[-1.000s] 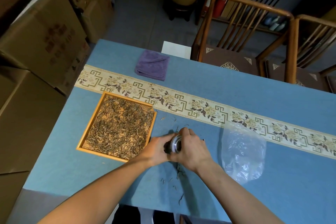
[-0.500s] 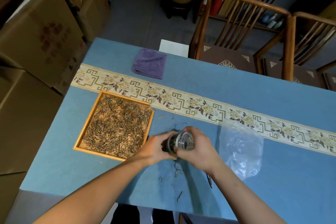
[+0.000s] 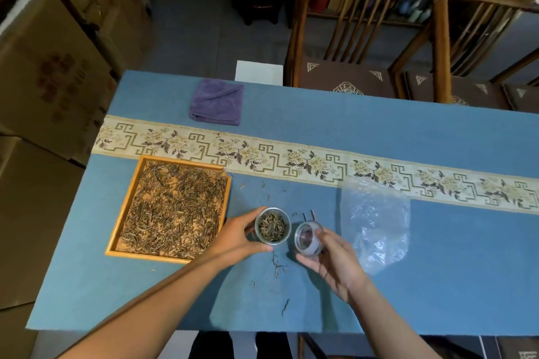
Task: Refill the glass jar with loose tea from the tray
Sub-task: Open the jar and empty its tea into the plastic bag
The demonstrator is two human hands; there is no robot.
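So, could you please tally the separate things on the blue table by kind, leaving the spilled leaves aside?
Glass jar: 1
Jar lid: 1
Wooden tray of tea: 1
Purple cloth: 1
Clear plastic bag: 1
Total: 5

The glass jar (image 3: 272, 226) stands upright and open, its mouth showing dark loose tea inside, gripped by the left hand (image 3: 236, 237); its clear lid (image 3: 309, 237) is off, tilted, held just beside it in the right hand (image 3: 335, 262); the wooden tray (image 3: 128, 213), left of the jar, is spread with loose tea (image 3: 175, 207).
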